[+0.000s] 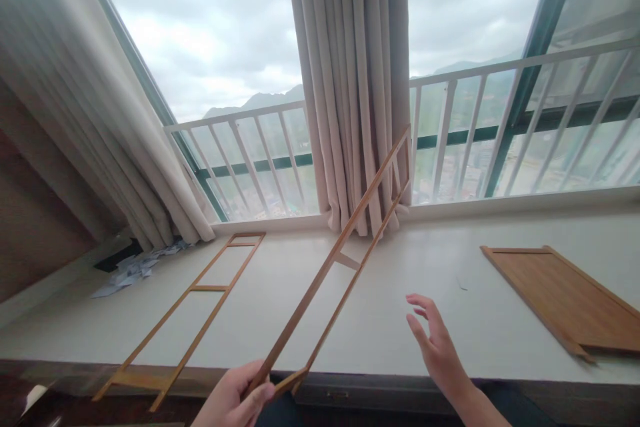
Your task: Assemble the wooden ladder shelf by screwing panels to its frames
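Note:
A long, ladder-like wooden frame (327, 267) slants up and away, its far end in front of the curtain. My left hand (237, 395) is closed around its near end, fingers wrapped on the wood by the bottom crosspiece. To the right of it, my right hand (435, 340) hovers above the white ledge, fingers apart and slightly curled, holding nothing. A second wooden frame (207, 288) of similar shape lies flat on the left, its near end sticking out past the ledge's front edge. On the right lies a brown wooden panel (575, 293) with raised side strips.
The white window ledge (400, 340) runs across the view. Beyond it stand a white railing (465, 73) and glass. A beige curtain (350, 80) hangs in the middle, another curtain (130, 100) at left. Paper scraps (133, 273) lie at the ledge's left end. A drawer front (340, 395) shows below.

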Available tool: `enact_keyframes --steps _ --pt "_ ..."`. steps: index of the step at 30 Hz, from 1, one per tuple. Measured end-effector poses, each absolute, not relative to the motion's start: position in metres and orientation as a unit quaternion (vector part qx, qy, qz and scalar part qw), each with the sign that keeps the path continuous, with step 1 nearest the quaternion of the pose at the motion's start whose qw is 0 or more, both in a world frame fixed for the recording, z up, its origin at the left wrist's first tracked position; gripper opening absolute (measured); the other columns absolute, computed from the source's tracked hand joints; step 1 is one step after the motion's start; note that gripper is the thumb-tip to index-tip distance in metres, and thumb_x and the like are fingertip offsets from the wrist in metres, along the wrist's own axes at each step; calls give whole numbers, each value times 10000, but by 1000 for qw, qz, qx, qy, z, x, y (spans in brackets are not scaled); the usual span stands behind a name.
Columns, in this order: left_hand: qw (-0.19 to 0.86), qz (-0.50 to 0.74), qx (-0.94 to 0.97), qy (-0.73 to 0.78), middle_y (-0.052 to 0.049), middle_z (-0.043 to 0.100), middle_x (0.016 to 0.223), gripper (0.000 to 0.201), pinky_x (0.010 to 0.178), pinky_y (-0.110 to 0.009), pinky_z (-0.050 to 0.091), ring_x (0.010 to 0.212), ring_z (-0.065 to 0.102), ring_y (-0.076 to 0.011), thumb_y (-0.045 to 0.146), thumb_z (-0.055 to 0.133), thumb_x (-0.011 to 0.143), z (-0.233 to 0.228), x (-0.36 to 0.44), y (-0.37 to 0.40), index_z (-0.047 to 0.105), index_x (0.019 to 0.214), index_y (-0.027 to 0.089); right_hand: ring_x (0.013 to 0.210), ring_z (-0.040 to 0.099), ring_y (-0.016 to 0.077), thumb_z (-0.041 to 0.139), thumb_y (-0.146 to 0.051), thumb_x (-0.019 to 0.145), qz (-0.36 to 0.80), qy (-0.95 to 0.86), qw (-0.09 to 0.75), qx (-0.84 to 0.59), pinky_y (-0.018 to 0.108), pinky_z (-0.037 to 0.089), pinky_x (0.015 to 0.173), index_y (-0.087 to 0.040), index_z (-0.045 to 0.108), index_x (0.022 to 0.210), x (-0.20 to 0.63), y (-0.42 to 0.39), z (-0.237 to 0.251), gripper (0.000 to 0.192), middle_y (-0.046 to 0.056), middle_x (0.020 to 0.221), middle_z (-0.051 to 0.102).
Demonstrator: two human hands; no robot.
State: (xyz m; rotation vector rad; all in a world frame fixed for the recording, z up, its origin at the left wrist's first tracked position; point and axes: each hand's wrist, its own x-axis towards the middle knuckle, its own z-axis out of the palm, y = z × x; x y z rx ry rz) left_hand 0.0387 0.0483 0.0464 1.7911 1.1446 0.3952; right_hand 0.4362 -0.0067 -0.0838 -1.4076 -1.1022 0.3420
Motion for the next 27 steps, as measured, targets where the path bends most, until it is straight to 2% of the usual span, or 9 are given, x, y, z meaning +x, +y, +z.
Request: enact_keyframes --steps 5,12,17,20,27 --pt "421 75 779 458 36 429 621 528 587 -255 318 585 392 -125 675 498 937 73 28 74 471 716 196 1267 549 302 565 -542 971 92 -438 638 -627 566 468 1103 -270 527 1305 466 -14 -65 432 100 1371 567" --pt "369 -20 810 456 50 436 625 366 598 -254 291 624 394 -131 495 535 932 86 31 103 473 732 196 1263 548 320 614 -566 925 19 -427 633 -645 605 457 1104 -272 493 1364 506 -23 -47 542 113 1410 535" --pt "372 -29 803 465 53 438 614 313 590 -252 292 607 402 -134 441 536 907 89 38 104 493 719 195 1323 529 320 592 -571 939 55 -414 627 -657 583 445 1130 -272 503 1365 516 -30 -51 528 109 1421 551" --pt "386 -1 791 474 47 463 600 346 595 -246 296 606 409 -136 459 551 912 86 38 97 485 696 198 1312 553 306 576 -566 948 99 -419 606 -669 551 451 1134 -265 519 1352 510 -35 -66 507 108 1425 571" --pt "467 58 727 500 43 479 587 516 538 -236 285 536 396 -111 675 576 899 71 39 75 499 738 191 1211 648 283 546 -562 951 193 -439 564 -673 481 539 1058 -245 618 1245 465 -43 -99 438 100 1300 683"
